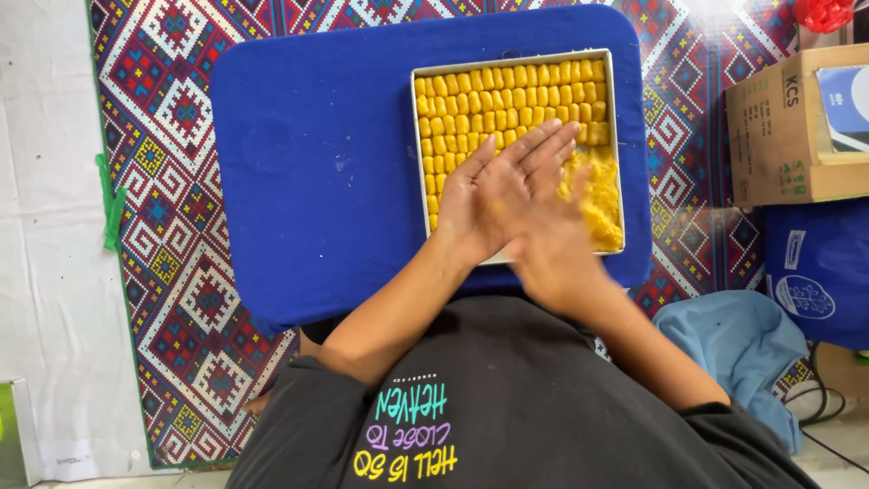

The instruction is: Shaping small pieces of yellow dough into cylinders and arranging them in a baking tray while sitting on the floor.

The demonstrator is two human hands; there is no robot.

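A rectangular metal tray (516,60) lies on a blue low table (317,154). Rows of small yellow dough rolls (507,95) fill its top and left parts. A loose heap of yellow dough (602,204) sits in its lower right corner. Over the tray's lower middle my left hand (507,190) lies flat, fingers straight and pointing up-right, pressed palm to palm against my right hand (554,254), which is blurred by motion. Whatever is between the palms is hidden.
The table stands on a patterned rug (172,136). At the right are a cardboard box (778,136), a dark blue bag (819,272) and a light blue cloth (733,340). A red object (822,14) shows at the top right corner.
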